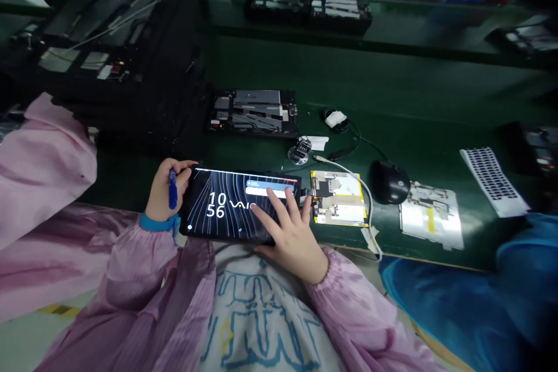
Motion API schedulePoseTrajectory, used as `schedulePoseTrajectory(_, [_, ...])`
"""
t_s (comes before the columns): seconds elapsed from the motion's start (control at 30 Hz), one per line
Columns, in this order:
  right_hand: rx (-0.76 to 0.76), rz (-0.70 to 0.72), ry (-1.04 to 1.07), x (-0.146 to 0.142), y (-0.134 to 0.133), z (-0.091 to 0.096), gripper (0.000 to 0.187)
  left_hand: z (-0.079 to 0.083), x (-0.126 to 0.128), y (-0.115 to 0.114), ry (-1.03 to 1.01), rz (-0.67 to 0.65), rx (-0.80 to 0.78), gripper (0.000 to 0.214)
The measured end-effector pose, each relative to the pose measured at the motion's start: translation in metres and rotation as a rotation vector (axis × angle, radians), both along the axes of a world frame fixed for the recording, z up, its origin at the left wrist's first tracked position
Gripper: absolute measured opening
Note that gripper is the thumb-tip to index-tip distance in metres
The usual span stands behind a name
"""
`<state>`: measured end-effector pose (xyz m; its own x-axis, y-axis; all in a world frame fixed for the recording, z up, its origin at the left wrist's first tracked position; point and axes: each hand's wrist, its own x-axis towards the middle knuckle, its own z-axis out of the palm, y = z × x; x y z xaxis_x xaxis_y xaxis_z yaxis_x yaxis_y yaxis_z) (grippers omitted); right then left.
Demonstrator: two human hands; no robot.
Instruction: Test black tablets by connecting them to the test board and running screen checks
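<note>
A black tablet (239, 226) lies screen up at the front edge of the bench, lit and showing a clock, lettering and a notification panel. My left hand (163, 189) grips its left edge, a blue marker pen (173, 189) tucked in the same fingers. Across the right part of the screen, my right hand (294, 238) is spread open, fingertips on or just over the glass. Just right of the tablet is a battery pack (344, 209) with yellow edging; a dark flex connector between them appears joined to the tablet's side. A white cable (364, 180) curves around the pack.
Behind the tablet sits an opened device shell (257, 110). Tall black stacked trays (148, 81) stand at left. To the right are a black mouse (390, 182), a silver metal plate (429, 218) and a label sheet (494, 180). People's sleeves flank me: pink (43, 174), blue (462, 296).
</note>
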<state>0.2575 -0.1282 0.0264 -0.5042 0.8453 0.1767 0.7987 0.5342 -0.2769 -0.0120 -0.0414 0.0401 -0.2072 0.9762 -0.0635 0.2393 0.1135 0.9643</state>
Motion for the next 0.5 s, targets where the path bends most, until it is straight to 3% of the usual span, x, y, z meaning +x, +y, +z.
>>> schedulePoseTrajectory(0.1, [-0.004,0.055,-0.011,-0.001,-0.003,-0.001,0.065,-0.01,0.004,0.005,-0.158,-0.024,0.022,0.031])
schedulePoseTrajectory(0.13, [-0.011,0.022,-0.013,-0.001,-0.002,-0.002,0.069,-0.013,0.006,0.006,-0.185,-0.045,0.024,0.032])
schedulePoseTrajectory(0.23, [-0.017,-0.131,-0.011,-0.002,0.0,-0.001,0.104,-0.019,0.01,0.009,-0.272,-0.088,0.047,0.032])
schedulePoseTrajectory(0.3, [0.0,-0.131,-0.017,-0.004,0.0,0.0,0.112,-0.021,0.011,0.01,-0.346,-0.099,0.08,0.032])
schedulePoseTrajectory(0.5, [0.014,0.061,-0.026,-0.022,-0.003,0.005,0.071,-0.031,0.006,0.008,-0.543,-0.09,0.122,0.036])
